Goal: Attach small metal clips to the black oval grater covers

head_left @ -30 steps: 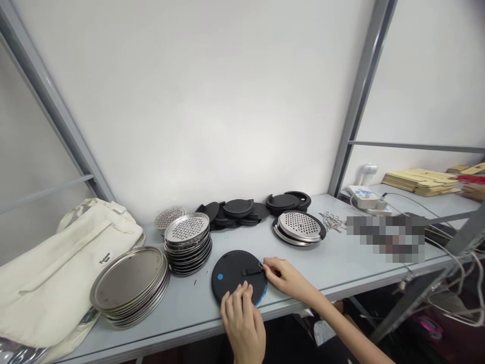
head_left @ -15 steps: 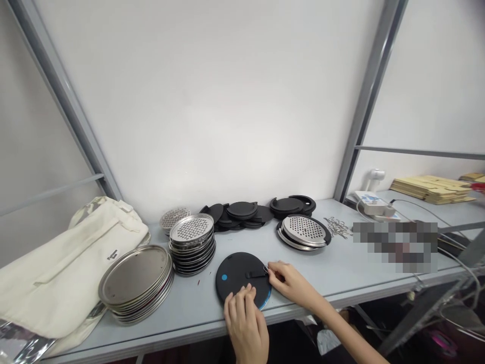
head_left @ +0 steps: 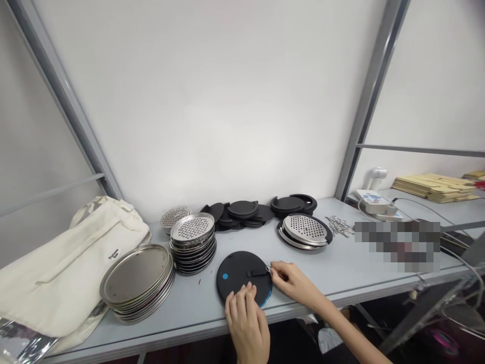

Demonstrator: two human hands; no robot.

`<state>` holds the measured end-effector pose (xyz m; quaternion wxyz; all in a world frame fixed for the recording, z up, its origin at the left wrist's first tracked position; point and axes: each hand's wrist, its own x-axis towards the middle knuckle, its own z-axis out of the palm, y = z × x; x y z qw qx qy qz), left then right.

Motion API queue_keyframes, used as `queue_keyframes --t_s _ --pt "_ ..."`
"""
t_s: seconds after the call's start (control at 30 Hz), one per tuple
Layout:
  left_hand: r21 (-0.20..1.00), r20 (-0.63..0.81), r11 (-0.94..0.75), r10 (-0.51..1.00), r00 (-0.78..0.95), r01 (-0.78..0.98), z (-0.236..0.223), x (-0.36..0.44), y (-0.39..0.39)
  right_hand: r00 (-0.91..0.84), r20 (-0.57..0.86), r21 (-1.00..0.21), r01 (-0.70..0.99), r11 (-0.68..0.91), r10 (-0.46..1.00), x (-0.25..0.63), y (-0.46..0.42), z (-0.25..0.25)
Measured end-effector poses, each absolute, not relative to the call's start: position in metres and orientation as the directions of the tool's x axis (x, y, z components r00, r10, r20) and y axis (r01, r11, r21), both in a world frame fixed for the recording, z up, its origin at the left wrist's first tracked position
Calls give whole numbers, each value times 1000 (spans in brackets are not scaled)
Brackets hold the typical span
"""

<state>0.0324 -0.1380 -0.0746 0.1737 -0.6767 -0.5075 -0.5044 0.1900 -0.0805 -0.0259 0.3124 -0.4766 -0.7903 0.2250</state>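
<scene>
A round black disc (head_left: 238, 273) with a blue dot and a slot lies flat near the table's front edge. My left hand (head_left: 248, 321) rests on its near side, fingers stretched out flat and holding nothing. At the disc's right edge, my right hand (head_left: 290, 283) is closed in a pinch on a small bent metal wire clip (head_left: 268, 269) at the end of the slot. Part of the clip is hidden by the fingertips. A blue strip shows along the disc's lower right rim.
Left of the disc stand a stack of grater plates (head_left: 193, 242) and a stack of round metal plates (head_left: 136, 278). Behind are black discs (head_left: 242, 209), grater plates with black rims (head_left: 305, 230) and loose wire clips (head_left: 339, 226). A cream cloth bag (head_left: 76, 268) lies far left.
</scene>
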Motion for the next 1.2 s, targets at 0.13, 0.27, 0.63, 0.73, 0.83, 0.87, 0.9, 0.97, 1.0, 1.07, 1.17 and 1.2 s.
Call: queue_keyframes --t_s 0.13,0.27,0.63,0.73,0.83,0.87,0.9,0.97,1.0,1.07,1.17,1.2 --pt "273 864 -432 503 -21 860 -76 32 -137 -346 284 -652 614 445 894 188 -80 -25" --pt "258 862 -426 507 -7 867 -77 32 -137 -346 302 -636 622 458 889 188 -79 -27" --pt "262 850 -423 527 1 867 -80 31 -138 -368 289 -608 642 466 884 189 -78 -29" --pt "263 850 -421 527 -2 868 -78 31 -138 -370 285 -607 644 465 884 189 -79 -27" --pt "258 852 -414 524 -3 873 -77 31 -138 -364 289 -609 644 464 885 189 -79 -26" --pt "259 851 -413 525 -4 873 -77 31 -138 -364 291 -609 643 465 885 189 -79 -25" --pt "262 850 -413 526 -6 872 -77 31 -138 -365 293 -610 641 466 884 188 -79 -26" --pt "272 848 -414 530 -13 869 -78 31 -138 -368 294 -610 638 469 882 188 -79 -26" --pt "278 846 -415 533 -16 866 -78 31 -138 -370 293 -609 639 470 882 188 -79 -26" --pt "290 841 -415 540 -22 863 -78 31 -139 -371 289 -604 645 469 882 188 -79 -27" --pt "307 834 -413 551 -33 857 -78 32 -139 -360 291 -595 657 463 886 188 -79 -28" --pt "313 833 -414 552 -38 855 -77 32 -140 -356 291 -594 660 460 888 188 -79 -29"
